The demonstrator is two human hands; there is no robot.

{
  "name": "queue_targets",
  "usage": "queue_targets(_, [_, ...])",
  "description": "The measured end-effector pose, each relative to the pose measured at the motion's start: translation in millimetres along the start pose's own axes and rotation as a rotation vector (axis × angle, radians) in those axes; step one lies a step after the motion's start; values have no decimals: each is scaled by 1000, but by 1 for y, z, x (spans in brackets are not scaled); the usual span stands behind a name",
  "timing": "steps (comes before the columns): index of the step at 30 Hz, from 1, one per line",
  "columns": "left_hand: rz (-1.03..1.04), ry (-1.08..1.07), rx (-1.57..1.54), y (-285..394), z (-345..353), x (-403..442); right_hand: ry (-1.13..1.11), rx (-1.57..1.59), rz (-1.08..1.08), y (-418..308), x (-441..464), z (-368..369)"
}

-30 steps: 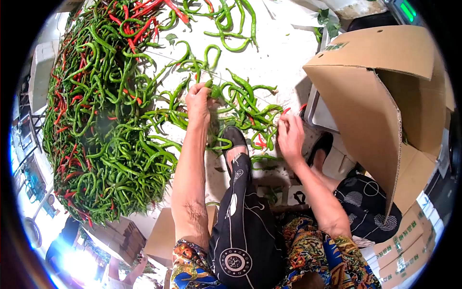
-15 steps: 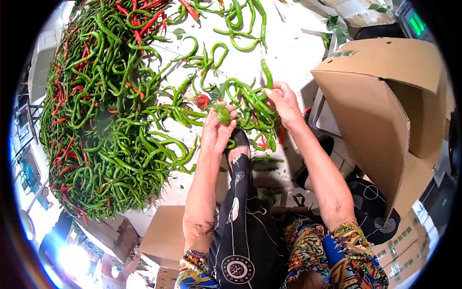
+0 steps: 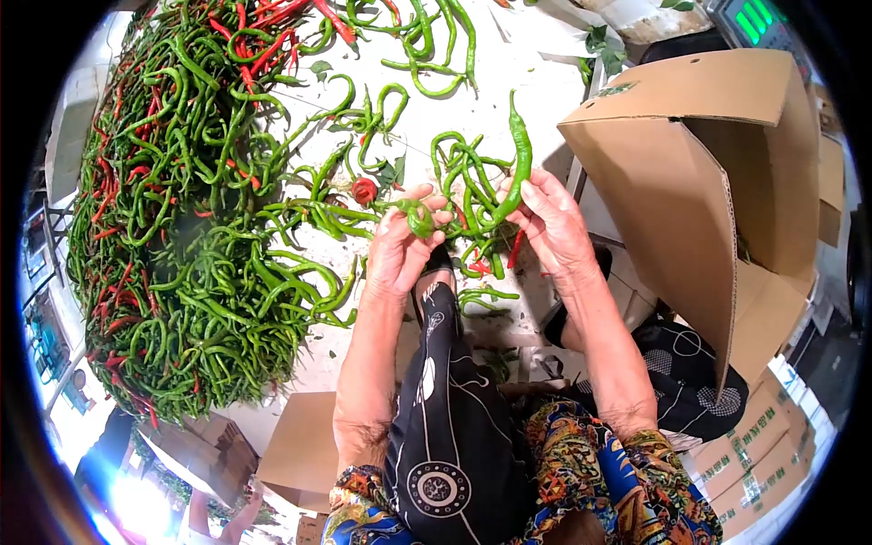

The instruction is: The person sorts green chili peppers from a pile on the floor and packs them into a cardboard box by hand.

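My left hand [image 3: 397, 252] is closed round a curled green chili pepper [image 3: 419, 221], whose bent end shows between the fingers. In my right hand [image 3: 556, 225], a long green chili pepper [image 3: 520, 145] is held between thumb and fingers, its tip pointing up and away from me. Loose green chili peppers [image 3: 470, 177] lie on the white surface just beyond and between both hands. A round red piece of pepper [image 3: 364, 190] sits left of my left hand, and a red chili pepper [image 3: 516, 249] lies below my right hand.
A large heap of green and red chilies [image 3: 182, 236] fills the left side. An open cardboard box [image 3: 654, 191] stands at the right, with a lit green display [image 3: 753, 20] behind it. Another cardboard box [image 3: 300, 445] is at lower left, near another person's arm [image 3: 238, 522].
My right hand has turned, and its long pepper now shows almost whole, standing up. My left hand still holds the curled pepper. The whole view has shifted slightly left.
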State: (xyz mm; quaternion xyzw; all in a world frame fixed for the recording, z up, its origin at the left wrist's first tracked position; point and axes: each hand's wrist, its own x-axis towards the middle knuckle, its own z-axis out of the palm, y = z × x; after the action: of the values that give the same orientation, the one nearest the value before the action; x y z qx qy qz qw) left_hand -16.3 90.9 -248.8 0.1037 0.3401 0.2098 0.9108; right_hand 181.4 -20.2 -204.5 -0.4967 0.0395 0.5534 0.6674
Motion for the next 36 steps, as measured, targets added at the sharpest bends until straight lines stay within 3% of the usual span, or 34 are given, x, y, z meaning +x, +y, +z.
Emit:
queue_targets(12, [-17,7,8,-2,17,-12,-256,331,153,3,-9,15])
queue_targets(15, [19,-1,-16,1,21,-12,-209,347,172,1,-11,19])
queue_targets(21, [43,-59,-3,11,47,-16,-207,335,191,2,-16,12])
queue_targets(27, [49,-102,-43,10,56,-21,-340,353,176,-8,-28,24])
queue_targets(36, [118,-204,-20,18,75,-38,-353,109,221,-24,-47,61])
